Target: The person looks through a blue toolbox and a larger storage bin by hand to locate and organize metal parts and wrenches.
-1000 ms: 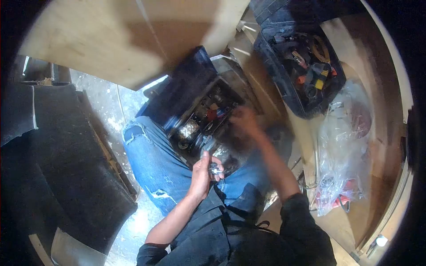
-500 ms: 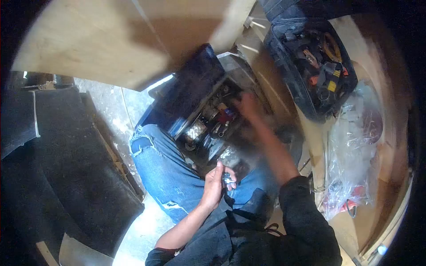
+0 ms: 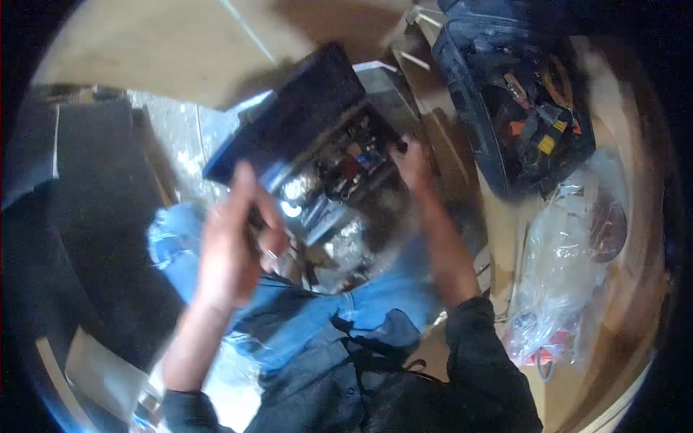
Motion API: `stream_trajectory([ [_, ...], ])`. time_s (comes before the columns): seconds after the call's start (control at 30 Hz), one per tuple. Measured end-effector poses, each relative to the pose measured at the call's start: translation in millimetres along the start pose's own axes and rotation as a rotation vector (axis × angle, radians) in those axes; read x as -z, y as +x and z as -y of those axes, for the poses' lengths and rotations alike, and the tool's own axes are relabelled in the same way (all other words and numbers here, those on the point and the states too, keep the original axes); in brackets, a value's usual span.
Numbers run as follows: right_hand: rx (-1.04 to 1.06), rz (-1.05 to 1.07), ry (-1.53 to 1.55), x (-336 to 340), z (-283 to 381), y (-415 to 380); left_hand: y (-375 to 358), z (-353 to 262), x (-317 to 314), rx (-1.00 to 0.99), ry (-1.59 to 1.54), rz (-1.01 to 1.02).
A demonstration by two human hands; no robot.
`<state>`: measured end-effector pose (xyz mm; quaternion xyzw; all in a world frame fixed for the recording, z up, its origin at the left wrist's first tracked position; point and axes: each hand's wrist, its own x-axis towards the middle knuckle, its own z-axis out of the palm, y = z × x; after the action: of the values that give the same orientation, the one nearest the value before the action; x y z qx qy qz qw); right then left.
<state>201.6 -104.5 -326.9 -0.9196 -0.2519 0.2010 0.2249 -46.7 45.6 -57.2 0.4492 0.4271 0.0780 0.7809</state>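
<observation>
A dark toolbox [image 3: 390, 189] with its lid [image 3: 303, 108] raised stands in front of my lap. Inside lie small metal parts, a clear bag [image 3: 348, 242] and red and blue bits. My left hand [image 3: 234, 234], smeared by motion, is by the lid's near left corner. Its thumb points up, and its other fingers curl round something small and shiny, too blurred to name exactly. At the box's right edge is my right hand [image 3: 413, 164], closed with the fingertips on the rim.
An open black tool case [image 3: 498, 162] with pliers-like tools and a yellow-marked item [image 3: 551, 137] stands at right. Below it lies a clear plastic bag [image 3: 559, 252]. Dark panels [image 3: 108, 216] lie at left. A wooden board [image 3: 166, 50] spans the top left.
My left hand has moved up and left from my lap to the lid's corner. My right hand stays at the box's right edge, now less blurred. My left knee has shifted left.
</observation>
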Motion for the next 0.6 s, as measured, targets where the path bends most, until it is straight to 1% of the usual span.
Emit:
stream_trajectory([
  [0.07,-0.017,-0.096,0.037,-14.9,-15.3,0.7,2.2,-27.5,-10.7,-0.061,0.132,-0.016],
  [0.1,-0.028,-0.156,0.061,-18.6,-16.1,4.0,2.2,-35.0,-12.0,-0.046,0.277,0.026],
  [0.2,-0.16,-0.09,0.256,-22.1,-29.7,18.1,13.2,-33.0,-17.7,0.208,0.681,0.294],
  [0.23,-0.057,-0.1,0.333,-19.9,-33.3,24.5,19.8,-20.4,-16.3,0.253,0.738,0.411],
  [0.27,-0.152,-0.023,0.48,-24.0,-34.5,29.4,25.9,-3.9,-14.8,0.306,0.788,0.533],
  [0.33,-0.356,0.117,0.763,-11.3,-19.9,37.6,33.7,16.4,-17.2,0.275,0.899,0.701],
  [0.37,-0.317,0.136,1.068,-12.9,-19.5,40.2,34.9,32.2,-17.1,0.264,0.914,0.714],
  [0.4,-0.235,0.12,1.021,-13.7,-18.5,40.5,36.1,31.3,-21.6,0.263,0.977,0.735],
  [0.47,-0.088,0.082,0.929,-15.0,-19.2,28.8,32.2,41.2,-21.0,0.157,1.055,0.783],
  [0.57,0.166,0.192,0.396,-43.3,-47.3,6.2,12.1,33.4,-12.4,0.189,1.05,0.902],
  [0.6,0.216,0.22,0.27,-39.9,-32.0,0.3,5.1,31.8,-9.0,0.176,1.03,0.896],
])
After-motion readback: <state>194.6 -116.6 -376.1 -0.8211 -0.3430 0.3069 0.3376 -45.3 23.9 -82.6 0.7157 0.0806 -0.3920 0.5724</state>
